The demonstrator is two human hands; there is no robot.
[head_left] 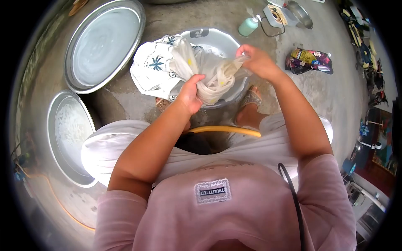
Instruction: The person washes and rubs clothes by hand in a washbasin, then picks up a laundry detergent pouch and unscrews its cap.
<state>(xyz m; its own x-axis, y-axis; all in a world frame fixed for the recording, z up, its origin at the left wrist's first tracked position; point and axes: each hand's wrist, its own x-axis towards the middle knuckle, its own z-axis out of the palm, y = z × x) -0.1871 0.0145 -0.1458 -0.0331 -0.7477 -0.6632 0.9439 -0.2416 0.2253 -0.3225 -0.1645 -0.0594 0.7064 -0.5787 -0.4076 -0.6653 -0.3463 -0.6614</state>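
A wet, off-white cloth (213,79) with yellow spots is bunched over a grey-white basin (228,39). My left hand (191,94) is closed on its lower left part. At the right, my right hand (256,62) pinches a thin, stretched end of the same cloth. White fabric with dark leaf prints (153,69) hangs over the basin's left side, touching the cloth; whether they are one piece I cannot tell. Some suds show inside the basin behind the cloth.
Two large metal basins, one upper (140,42) and one lower (51,125), stand at the left. Beyond the right hand are a green pump bottle (248,26), a dark detergent pouch (309,61), a white container (274,16) and a steel bowl (302,14). A yellow bar (226,129) lies between my legs.
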